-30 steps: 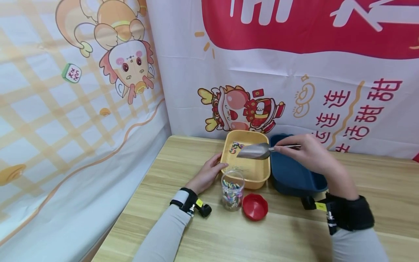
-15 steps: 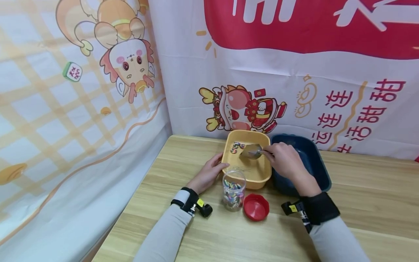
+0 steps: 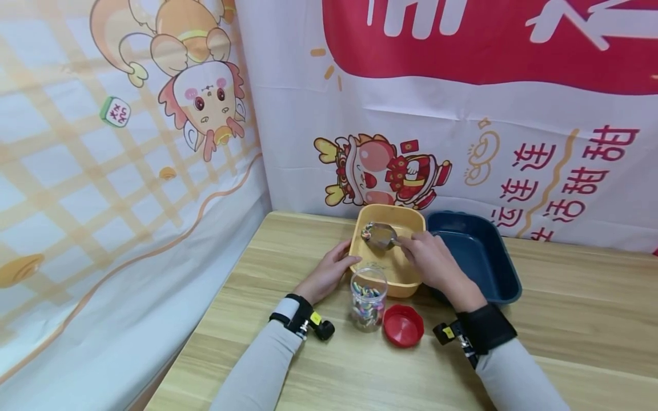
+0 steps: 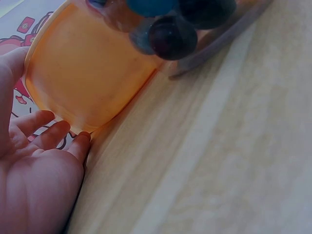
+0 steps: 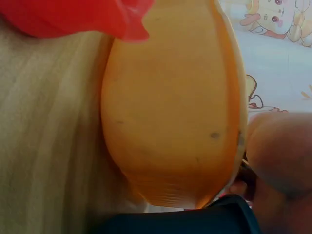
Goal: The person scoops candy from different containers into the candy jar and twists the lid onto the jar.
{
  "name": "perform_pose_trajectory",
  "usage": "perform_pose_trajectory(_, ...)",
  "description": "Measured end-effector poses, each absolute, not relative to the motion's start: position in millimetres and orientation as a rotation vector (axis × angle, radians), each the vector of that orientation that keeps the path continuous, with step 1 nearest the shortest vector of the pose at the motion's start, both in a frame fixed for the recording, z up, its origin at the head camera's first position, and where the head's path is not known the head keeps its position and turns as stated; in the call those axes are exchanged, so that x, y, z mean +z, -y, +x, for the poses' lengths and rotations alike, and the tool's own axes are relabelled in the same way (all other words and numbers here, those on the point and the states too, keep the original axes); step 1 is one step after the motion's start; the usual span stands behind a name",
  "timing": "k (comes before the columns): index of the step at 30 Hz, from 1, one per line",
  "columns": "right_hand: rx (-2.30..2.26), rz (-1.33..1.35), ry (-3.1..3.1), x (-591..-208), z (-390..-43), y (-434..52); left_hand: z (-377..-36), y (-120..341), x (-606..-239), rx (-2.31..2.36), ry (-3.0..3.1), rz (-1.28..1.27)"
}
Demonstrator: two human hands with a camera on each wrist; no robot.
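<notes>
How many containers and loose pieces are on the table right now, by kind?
Trays: 2, a yellow tray and a dark blue tray
Clear jars: 1, the clear jar, partly filled
Red lids: 1, the red lid
Metal scoops: 1, the metal scoop
Total: 5

A yellow tub [image 3: 406,274] stands at the back of a wooden table [image 3: 565,319], its far rim near a hanging banner [image 3: 462,142] that closes off the space behind. A blue tub [image 3: 493,268] sits just beside it on the right. A clear jar [image 3: 368,297] and a red lid [image 3: 403,325] stand just in front of the yellow tub. The left hand [image 3: 329,274] rests against the tub's left wall, while the right hand [image 3: 432,262] with a metal scoop [image 3: 381,234] reaches in from above. Bare tabletop lies open to the left, the front and the far right.
</notes>
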State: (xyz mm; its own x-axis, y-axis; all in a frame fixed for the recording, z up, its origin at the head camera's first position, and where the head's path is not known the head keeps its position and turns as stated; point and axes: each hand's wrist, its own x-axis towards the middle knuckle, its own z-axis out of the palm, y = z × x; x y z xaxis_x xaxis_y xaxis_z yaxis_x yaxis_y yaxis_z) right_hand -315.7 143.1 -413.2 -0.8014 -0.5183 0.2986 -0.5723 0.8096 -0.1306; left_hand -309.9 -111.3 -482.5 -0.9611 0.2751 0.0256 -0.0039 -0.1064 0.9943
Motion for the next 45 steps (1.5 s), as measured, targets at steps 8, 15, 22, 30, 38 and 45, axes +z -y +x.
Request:
perform_pose_trajectory(8, 0.383, 0.892, 2.836, -416.4, -318.6, -141.6, -310.7, 110.7, -481.1, 2.192, -1.969, 0.289)
perform_pose_trajectory(15, 0.573, 0.956, 2.778, -410.5, -323.1, -151.5, -311.0, 110.0, -480.8, 2.191, -1.977, 0.296)
perform_pose_trajectory(22, 0.782, 0.957, 2.757, -403.3, -322.1, -160.2, -310.6, 110.3, -482.6, 2.188, -1.969, 0.315)
perform_pose_trajectory(30, 1.022, 0.928, 2.697, -391.6, -323.0, -168.2, -310.2, 110.0, -480.9, 2.195, -1.977, 0.294)
perform_pose_trajectory(38, 1.167, 0.951, 2.631, -376.5, -312.4, -176.6, -310.3, 111.1, -482.9, 2.179, -1.976, 0.308)
perform_pose_trajectory(45, 1.322, 1.09, 2.587, -365.0, -304.7, -181.6, -308.5, 111.5, -482.4, 2.161, -1.991, 0.287)
